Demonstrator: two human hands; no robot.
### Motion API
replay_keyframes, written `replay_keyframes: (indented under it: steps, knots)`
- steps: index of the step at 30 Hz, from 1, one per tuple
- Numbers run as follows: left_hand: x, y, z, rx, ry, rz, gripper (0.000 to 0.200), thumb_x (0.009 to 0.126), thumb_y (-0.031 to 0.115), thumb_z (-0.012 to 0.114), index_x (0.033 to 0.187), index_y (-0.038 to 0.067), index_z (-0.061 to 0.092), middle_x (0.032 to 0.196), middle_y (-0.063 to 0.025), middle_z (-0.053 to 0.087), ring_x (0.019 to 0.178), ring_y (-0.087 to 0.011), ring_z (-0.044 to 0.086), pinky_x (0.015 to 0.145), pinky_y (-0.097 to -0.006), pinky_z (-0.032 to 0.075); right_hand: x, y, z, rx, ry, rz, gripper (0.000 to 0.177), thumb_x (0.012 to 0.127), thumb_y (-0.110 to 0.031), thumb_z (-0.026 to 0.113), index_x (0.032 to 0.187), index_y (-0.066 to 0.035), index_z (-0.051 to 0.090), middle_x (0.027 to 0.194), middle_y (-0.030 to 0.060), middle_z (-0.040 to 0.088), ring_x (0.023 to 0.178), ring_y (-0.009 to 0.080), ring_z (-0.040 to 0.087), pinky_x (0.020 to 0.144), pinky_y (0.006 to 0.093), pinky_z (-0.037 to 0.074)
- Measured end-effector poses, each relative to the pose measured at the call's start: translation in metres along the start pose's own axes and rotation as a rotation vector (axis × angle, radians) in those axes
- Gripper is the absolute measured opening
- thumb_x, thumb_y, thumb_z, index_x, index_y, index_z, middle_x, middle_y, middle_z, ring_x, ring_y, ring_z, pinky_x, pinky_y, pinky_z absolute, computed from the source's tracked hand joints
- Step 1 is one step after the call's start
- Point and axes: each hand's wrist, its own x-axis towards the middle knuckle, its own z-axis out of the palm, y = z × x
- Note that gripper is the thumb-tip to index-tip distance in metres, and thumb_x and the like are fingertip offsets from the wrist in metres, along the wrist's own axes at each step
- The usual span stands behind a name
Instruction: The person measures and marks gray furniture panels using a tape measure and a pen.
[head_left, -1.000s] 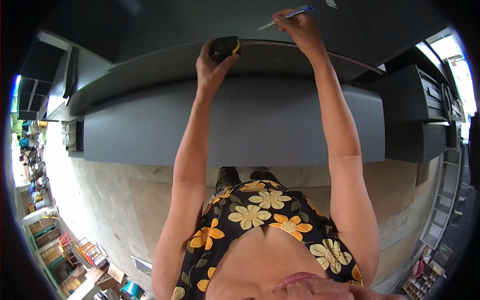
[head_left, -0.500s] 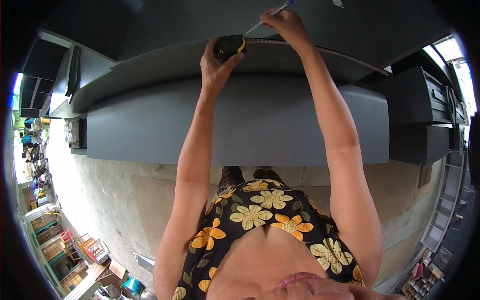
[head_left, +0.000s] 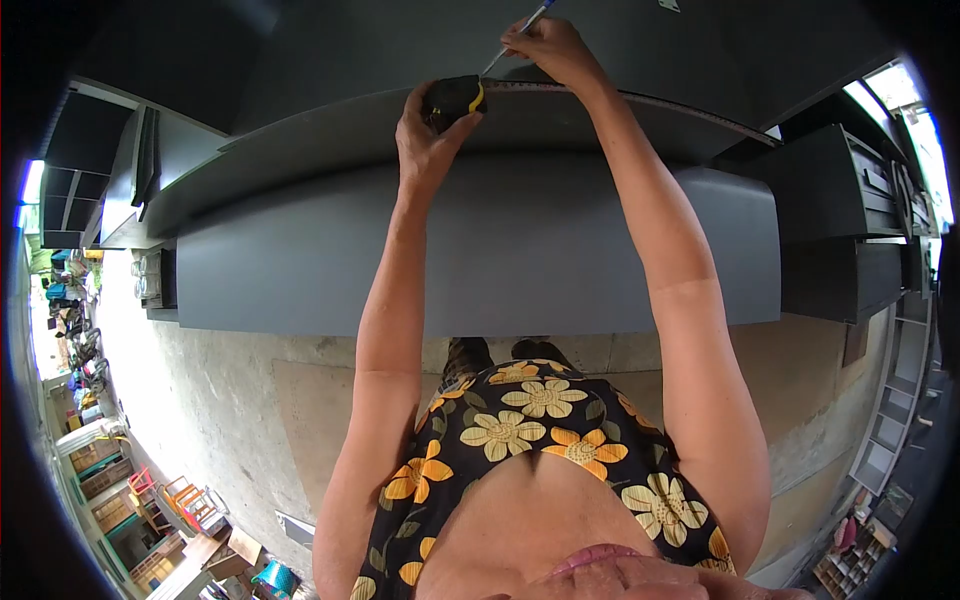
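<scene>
A black and yellow tape measure is gripped in my left hand, its case against the edge of a dark grey board. The pulled-out tape blade runs along that edge to the right, passing under my right wrist. My right hand pinches a pen with a blue end. Its tip points down to the board right beside the case, where the blade comes out.
A long grey panel lies nearer to me, over the concrete floor. Dark cabinets stand at the right. Wooden chairs and boxes are at the lower left, and a grey shelf frame lies at the far right.
My right hand with the pen has moved a little left and down, bringing the pen tip closer to the tape measure case. My left hand has barely shifted.
</scene>
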Motion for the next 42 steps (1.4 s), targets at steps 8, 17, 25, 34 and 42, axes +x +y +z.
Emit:
replay_keyframes:
  steps: [8,17,25,34,42]
  knots:
    - [-0.001,-0.003,0.002,0.041,-0.006,0.004,0.058,0.072,0.010,0.075,0.120,-0.008,0.047,0.102,-0.0144,0.062,0.093,-0.0175,0.062,0.081,-0.0265,0.050,0.020,-0.021,-0.017,-0.137,-0.073,0.020,0.026,0.083,-0.028,0.065,0.076,-0.003,0.063,0.064,0.0037,0.057,0.057,0.0128,0.052,0.056,0.0324,0.044]
    - [-0.001,0.006,0.000,-0.007,-0.037,-0.064,0.062,0.070,0.011,0.075,0.121,-0.010,0.045,0.104,-0.0167,0.061,0.095,-0.0204,0.061,0.085,-0.0288,0.049,0.012,-0.008,-0.004,-0.082,-0.156,0.085,0.032,0.084,-0.033,0.065,0.093,-0.001,0.065,0.077,0.0053,0.066,0.071,0.0103,0.061,0.067,0.0245,0.050]
    - [-0.003,0.013,0.004,0.014,-0.034,-0.052,0.064,0.071,0.011,0.075,0.122,-0.011,0.042,0.104,-0.0168,0.061,0.094,-0.0198,0.061,0.084,-0.0282,0.049,0.026,-0.001,-0.007,-0.029,0.135,0.090,0.029,0.083,-0.031,0.065,0.074,-0.004,0.064,0.065,0.0055,0.061,0.061,0.0141,0.055,0.060,0.0326,0.044]
    - [-0.002,0.009,0.002,0.032,-0.050,-0.051,0.062,0.071,0.012,0.074,0.120,-0.010,0.043,0.104,-0.0166,0.060,0.095,-0.0198,0.061,0.083,-0.0283,0.049,0.014,-0.011,-0.004,-0.009,-0.104,0.087,0.036,0.083,-0.035,0.065,0.086,0.001,0.066,0.071,0.0048,0.065,0.065,0.0090,0.059,0.063,0.0224,0.049]
    - [-0.002,0.009,0.004,0.027,-0.040,-0.056,0.060,0.071,0.011,0.074,0.120,-0.010,0.045,0.102,-0.0165,0.061,0.093,-0.0190,0.061,0.082,-0.0278,0.050,0.020,0.002,-0.002,-0.066,0.071,0.052,0.035,0.078,-0.037,0.067,0.074,-0.002,0.068,0.069,0.0069,0.067,0.064,0.0140,0.065,0.061,0.0277,0.050]
